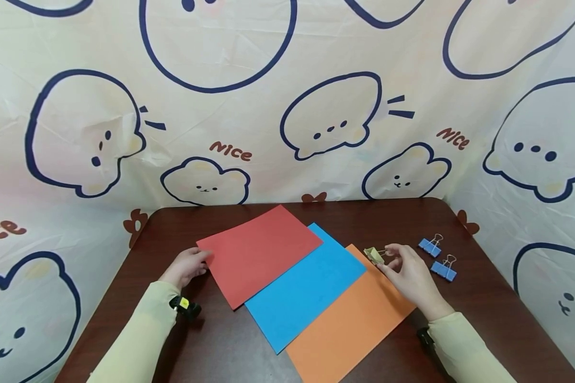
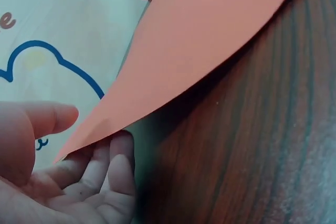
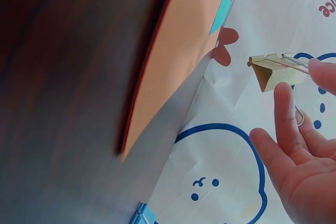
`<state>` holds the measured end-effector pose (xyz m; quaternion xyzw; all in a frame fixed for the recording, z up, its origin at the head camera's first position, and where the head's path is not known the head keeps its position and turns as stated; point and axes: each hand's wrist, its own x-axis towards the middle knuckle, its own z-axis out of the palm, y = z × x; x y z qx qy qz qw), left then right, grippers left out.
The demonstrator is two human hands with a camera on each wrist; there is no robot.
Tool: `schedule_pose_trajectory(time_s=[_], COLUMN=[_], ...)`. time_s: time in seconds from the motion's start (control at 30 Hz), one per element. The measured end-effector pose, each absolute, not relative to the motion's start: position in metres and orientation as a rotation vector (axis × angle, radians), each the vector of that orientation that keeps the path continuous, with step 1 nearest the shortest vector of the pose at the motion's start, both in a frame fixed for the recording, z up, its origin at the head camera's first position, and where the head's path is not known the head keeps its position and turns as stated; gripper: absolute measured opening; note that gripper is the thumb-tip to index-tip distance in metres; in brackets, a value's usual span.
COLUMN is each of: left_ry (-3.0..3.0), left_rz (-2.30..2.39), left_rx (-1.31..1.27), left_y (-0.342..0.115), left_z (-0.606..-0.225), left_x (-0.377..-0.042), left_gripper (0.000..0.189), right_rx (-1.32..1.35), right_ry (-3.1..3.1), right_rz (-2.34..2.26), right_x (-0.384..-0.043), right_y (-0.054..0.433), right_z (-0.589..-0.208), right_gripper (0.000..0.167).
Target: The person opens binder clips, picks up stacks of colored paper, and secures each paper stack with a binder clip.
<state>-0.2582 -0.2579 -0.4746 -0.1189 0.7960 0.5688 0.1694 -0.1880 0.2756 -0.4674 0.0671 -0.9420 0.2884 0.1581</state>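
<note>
A red sheet of paper (image 1: 263,252) overlaps a blue sheet (image 1: 311,287), which overlaps an orange sheet (image 1: 352,319), fanned across the table. At the red sheet's left corner, my left hand (image 1: 188,266) holds the edge. In the left wrist view, its fingers (image 2: 118,171) curl beneath the raised corner, with the thumb above it. My right hand (image 1: 412,274) grips a pale yellow binder clip (image 3: 275,72) by its wire handles, over the upper right edge of the orange sheet. Whether the clip touches the paper cannot be told.
Two blue binder clips (image 1: 430,247) lie on the dark brown table (image 1: 364,215) to the right of my right hand. A white cloth with cartoon drawings (image 1: 263,117) hangs behind the table and along both sides.
</note>
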Motion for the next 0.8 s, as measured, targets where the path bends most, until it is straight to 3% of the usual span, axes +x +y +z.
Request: schedule_pose_trajectory(time_s=[0.23, 0.47, 0.8], left_ry=[2.302, 2.375, 2.41], left_rz=[1.549, 1.527, 1.537], left_rx=[-0.266, -0.246, -0.245], left_y=[-0.252, -0.25, -0.247], left_z=[-0.48, -0.485, -0.485], left_x=[-0.259, -0.257, -0.254], left_gripper=[0.047, 0.024, 0.031], right_rx=[0.174, 0.163, 0.121], right_ry=[-2.688, -2.654, -2.639], right_rz=[0.853, 0.858, 0.899], right_x=[-0.189, -0.19, -0.188], right_y=[0.274, 0.273, 0.273], right_z=[-0.466, -0.466, -0.463], right_gripper=[0.043, 0.044, 0.044])
